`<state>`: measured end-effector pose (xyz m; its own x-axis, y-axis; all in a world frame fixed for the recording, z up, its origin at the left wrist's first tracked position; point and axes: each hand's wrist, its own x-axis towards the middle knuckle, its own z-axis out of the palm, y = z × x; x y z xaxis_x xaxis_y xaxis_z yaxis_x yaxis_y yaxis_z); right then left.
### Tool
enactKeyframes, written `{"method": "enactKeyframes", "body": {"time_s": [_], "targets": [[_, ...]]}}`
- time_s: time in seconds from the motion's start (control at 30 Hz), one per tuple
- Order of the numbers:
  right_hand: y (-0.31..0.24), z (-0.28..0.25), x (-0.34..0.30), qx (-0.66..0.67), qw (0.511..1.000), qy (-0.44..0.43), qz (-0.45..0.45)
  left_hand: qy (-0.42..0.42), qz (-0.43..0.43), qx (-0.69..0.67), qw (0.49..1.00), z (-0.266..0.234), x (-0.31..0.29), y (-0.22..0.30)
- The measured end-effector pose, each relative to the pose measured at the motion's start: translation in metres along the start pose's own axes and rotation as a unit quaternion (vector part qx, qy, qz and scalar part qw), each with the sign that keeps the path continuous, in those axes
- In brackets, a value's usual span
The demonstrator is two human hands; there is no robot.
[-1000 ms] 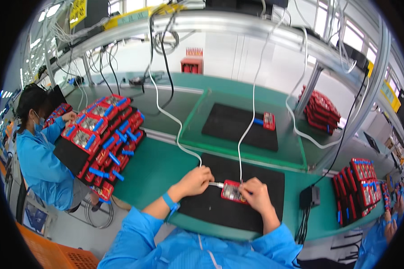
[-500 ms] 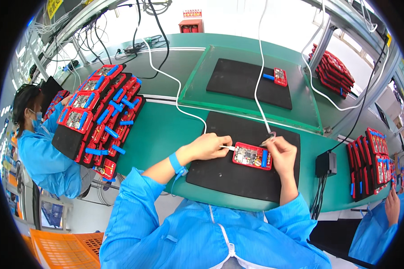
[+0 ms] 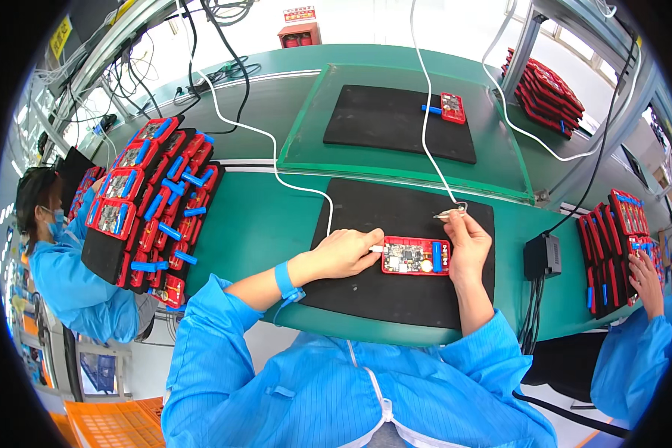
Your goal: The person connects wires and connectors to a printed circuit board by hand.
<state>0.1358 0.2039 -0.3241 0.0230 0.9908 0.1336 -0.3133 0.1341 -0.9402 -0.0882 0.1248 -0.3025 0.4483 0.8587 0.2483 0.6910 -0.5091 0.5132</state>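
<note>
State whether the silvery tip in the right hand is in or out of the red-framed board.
Out: the silvery tip is pinched in the right hand, and black mat shows between it and the red-framed board.

Electronics assembly workshop — long green bench (image 3: 235,213), stacked red-framed circuit boards (image 3: 151,209), co-worker (image 3: 82,280) in blue smock.

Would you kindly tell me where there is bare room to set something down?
The green tabletop between the left stack of red-framed boards and the left white cable looks bare, as does the front black mat's near strip, below the central board. Crowding is at right, around the black box, the right-hand stack and a co-worker's hand.
</note>
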Motion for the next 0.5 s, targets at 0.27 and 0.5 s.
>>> {"method": "enactKeyframes", "body": {"time_s": [0.27,0.5], "targets": [[0.003,0.014,-0.009,-0.006,1.000,-0.002,0.021,-0.052,-0.052,-0.085,0.994,-0.016,-0.001,-0.010],[-0.012,-0.007,0.019,0.056,0.994,0.096,-0.013,-0.053,0.063,0.217,0.973,-0.030,0.046,0.030]]}}
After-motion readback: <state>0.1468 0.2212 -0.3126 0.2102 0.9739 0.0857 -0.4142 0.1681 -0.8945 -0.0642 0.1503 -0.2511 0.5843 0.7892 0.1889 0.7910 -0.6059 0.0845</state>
